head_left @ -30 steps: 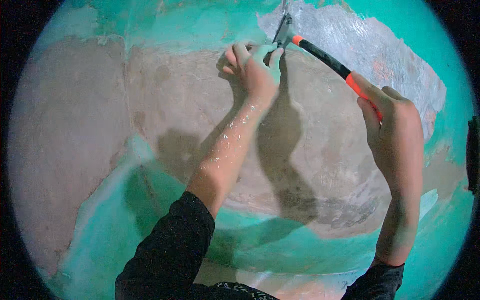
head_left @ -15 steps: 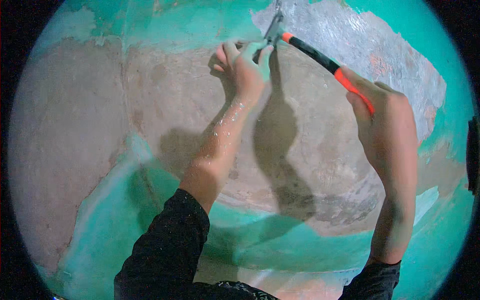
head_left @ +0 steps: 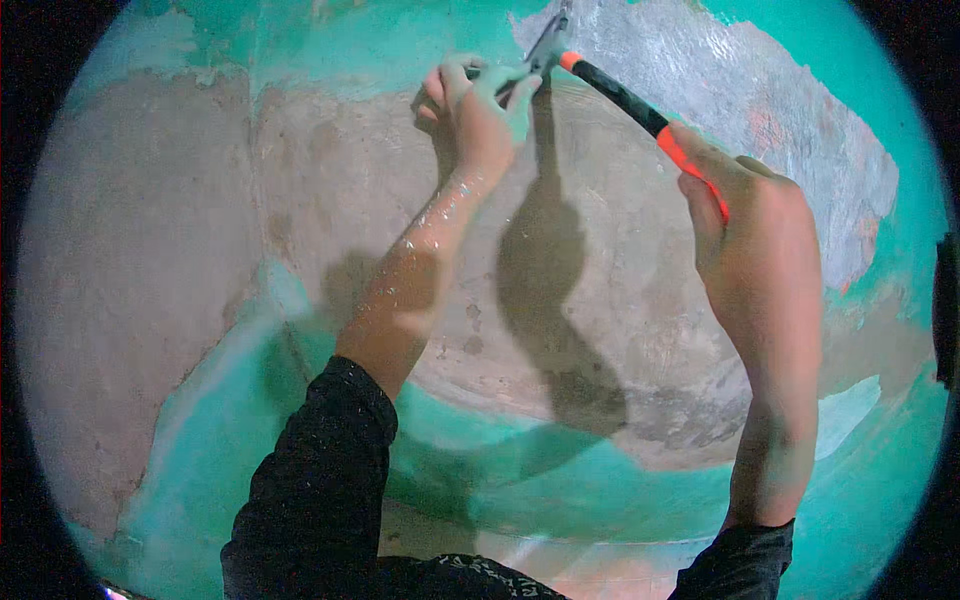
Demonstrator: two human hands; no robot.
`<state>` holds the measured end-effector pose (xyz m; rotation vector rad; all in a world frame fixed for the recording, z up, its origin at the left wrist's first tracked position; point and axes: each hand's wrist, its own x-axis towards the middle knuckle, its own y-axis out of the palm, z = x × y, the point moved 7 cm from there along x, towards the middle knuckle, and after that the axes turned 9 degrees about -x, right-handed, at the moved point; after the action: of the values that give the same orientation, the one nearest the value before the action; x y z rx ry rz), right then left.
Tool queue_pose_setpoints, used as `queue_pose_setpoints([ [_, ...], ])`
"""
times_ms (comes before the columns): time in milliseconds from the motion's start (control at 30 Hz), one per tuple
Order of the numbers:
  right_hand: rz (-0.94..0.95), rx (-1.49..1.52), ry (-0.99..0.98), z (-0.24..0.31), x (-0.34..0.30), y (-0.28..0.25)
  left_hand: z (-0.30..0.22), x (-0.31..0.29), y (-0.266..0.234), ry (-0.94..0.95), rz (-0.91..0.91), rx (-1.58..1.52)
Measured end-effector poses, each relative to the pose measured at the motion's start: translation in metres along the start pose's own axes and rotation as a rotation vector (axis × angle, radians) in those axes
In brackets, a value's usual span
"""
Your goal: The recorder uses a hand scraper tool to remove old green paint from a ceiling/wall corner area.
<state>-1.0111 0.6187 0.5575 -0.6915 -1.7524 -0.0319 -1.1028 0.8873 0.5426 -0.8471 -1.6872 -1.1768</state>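
Observation:
My right hand point(head_left: 755, 215) is closed around the orange and black handle of a hammer point(head_left: 615, 98). The hammer's dark metal head points up and away, close to the fingertips of my left hand point(head_left: 485, 115). Between the thumb and fingers of that left hand is a dark narrow tool point(head_left: 503, 92), mostly covered by the fingers, so its kind is unclear. Both hands work against a wall point(head_left: 640, 260) of bare grey-brown plaster. The hammer head overlaps the lower left edge of a pale grey scraped patch point(head_left: 690, 70).
Green paint point(head_left: 560, 490) with ragged, peeling edges surrounds the bare plaster above and below. White flecks cling to my left forearm point(head_left: 410, 255). Shadows of my arms fall across the wall. A dark object point(head_left: 943, 310) shows at the far right rim.
Both hands have shifted slightly left and up, with the hammer still in my right hand. My left hand keeps its hold on the dark tool.

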Motion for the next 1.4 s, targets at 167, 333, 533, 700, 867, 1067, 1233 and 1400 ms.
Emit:
queue_pose_setpoints([
  [167, -0.028, 0.045, 0.026, 0.007, -0.007, -0.010, 0.001, -0.009, 0.000, -0.010, 0.023, -0.009],
  [333, -0.057, 0.084, -0.011, 0.013, -0.006, -0.009, 0.002, -0.010, -0.006, 0.003, 0.040, 0.025],
  [533, -0.048, -0.035, 0.009, 0.022, -0.008, 0.004, 0.018, 0.000, -0.014, -0.151, -0.067, -0.039],
  [700, -0.008, 0.011, 0.061, 0.026, -0.011, -0.005, 0.016, -0.009, -0.009, 0.027, 0.044, -0.034],
  [867, -0.104, -0.043, -0.046, 0.043, -0.003, 0.008, 0.022, 0.011, -0.019, -0.003, 0.004, 0.045],
  [1067, -0.107, 0.005, 0.010, 0.045, -0.008, 0.005, 0.027, 0.002, -0.022, 0.067, 0.018, -0.025],
  [1233, -0.046, -0.003, 0.034, 0.043, -0.012, 0.001, 0.016, -0.010, -0.024, 0.030, 0.069, 0.053],
  [1400, 0.017, -0.007, 0.153, 0.044, -0.015, -0.004, 0.024, -0.003, -0.021, 0.088, 0.067, -0.100],
])
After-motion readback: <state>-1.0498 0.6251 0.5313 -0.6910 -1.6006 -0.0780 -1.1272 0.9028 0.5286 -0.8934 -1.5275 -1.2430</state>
